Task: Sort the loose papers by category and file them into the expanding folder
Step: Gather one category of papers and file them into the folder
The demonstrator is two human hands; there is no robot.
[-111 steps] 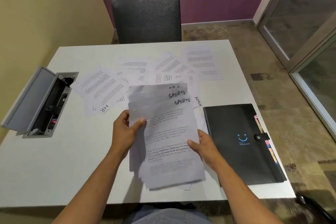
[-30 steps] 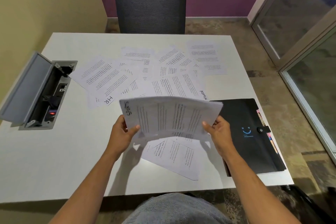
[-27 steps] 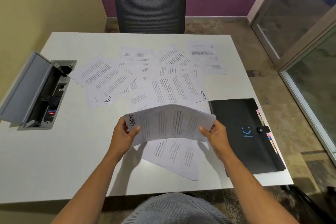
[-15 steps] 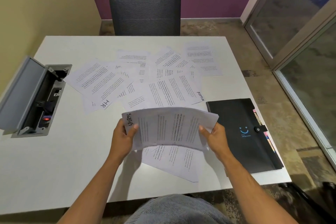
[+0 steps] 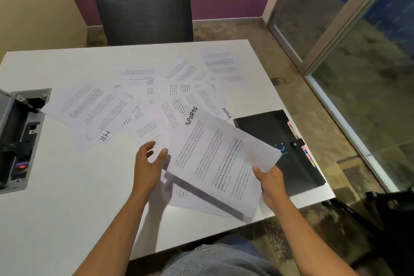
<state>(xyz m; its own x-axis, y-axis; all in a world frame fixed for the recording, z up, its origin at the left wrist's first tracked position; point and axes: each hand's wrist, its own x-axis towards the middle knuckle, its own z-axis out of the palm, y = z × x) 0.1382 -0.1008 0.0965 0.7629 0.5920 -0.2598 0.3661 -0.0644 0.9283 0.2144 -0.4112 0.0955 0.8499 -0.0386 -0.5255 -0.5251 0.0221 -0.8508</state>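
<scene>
White printed sheets marked SPORTS point(image 5: 215, 159) hang pinched only at their corner by your right hand point(image 5: 272, 182), your left hand point(image 5: 149, 166) loose and holding nothing, so they could fan out before reaching the shut black expanding folder point(image 5: 280, 148) at three o'clock.

The expanding folder point(image 5: 277, 148) lies flat on the tabletop point(image 5: 67, 208) near its right edge. Left of the folder and behind it, loose papers point(image 5: 139, 101) spread overlapping. Far left of the folder sits an open cable box point(image 5: 20, 139). Behind the tabletop stands a chair point(image 5: 143, 6).
</scene>
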